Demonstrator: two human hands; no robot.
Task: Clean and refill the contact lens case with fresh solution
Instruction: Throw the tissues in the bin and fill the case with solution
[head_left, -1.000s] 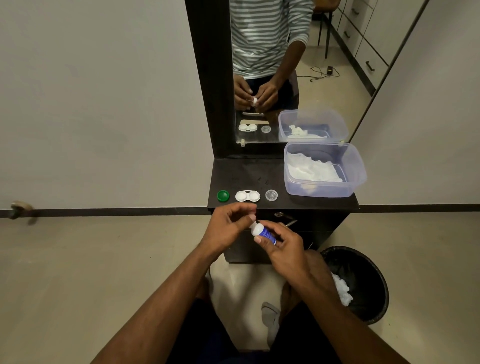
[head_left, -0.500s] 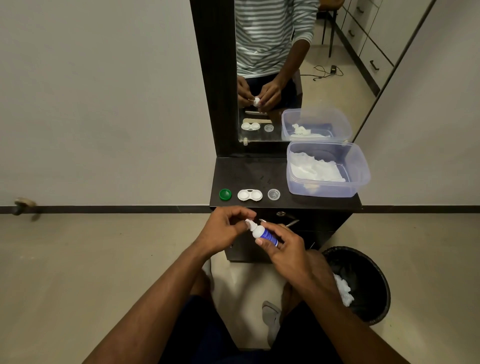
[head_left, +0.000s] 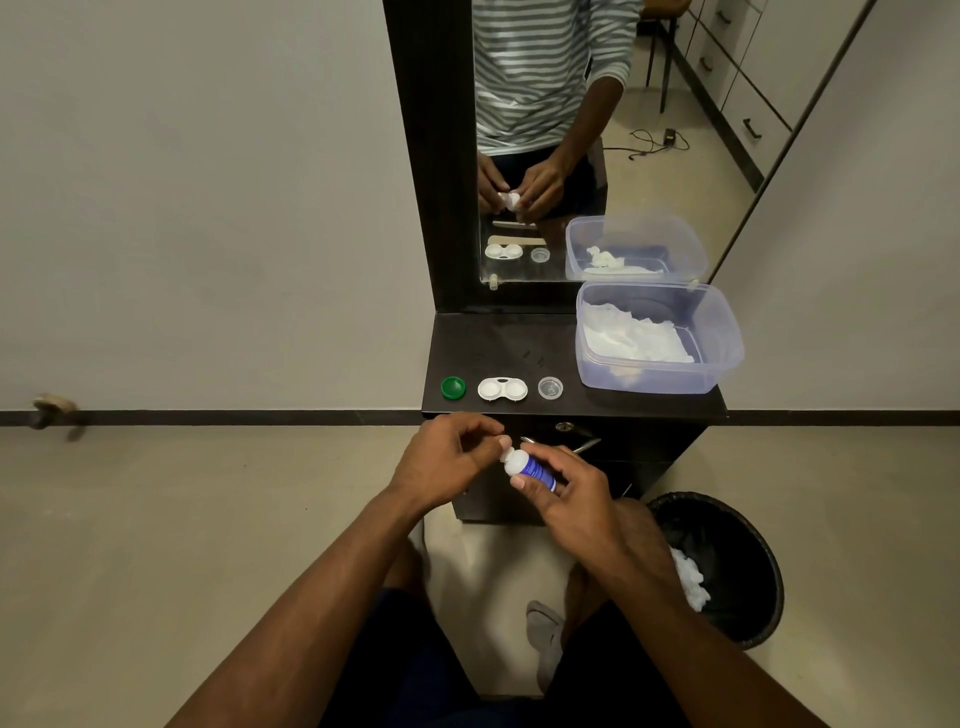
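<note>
White plastic, twin-welled and uncapped, the contact lens case (head_left: 502, 389) lay at the front edge of the dark bench (head_left: 498, 343), centre of the frame. A green round cap (head_left: 453, 388) sat just left of it and a clear round cap (head_left: 550, 388) just right. A translucent plastic tub holding white tissue (head_left: 657, 340) occupied the bench's right side.

Below the bench edge, both hands were engaged on a small white bottle with a blue label (head_left: 530, 466), presumably the solution. The right hand (head_left: 576, 499) gripped the bottle body, fingers curled round it, nozzle end tilted toward the upper left. The left hand (head_left: 441, 462) pinched the white tip or cap between thumb and fingertips.

Judgement: the step in hand was opening the bottle, ahead of filling. Both wells appeared empty, though liquid could not be confirmed at this range. The next move would call for freeing the cap, carrying the bottle up over the case and aiming the nozzle into each well in turn without touching the rim.

Whether the cap was already loose could not be determined; the left fingertips covered it. Label text was illegible. A black waste bin with white tissue (head_left: 727, 566) stood at lower right, partly masked by the right forearm. The mirror (head_left: 540, 130) above the bench repeated the scene but added no detail on the cap.
</note>
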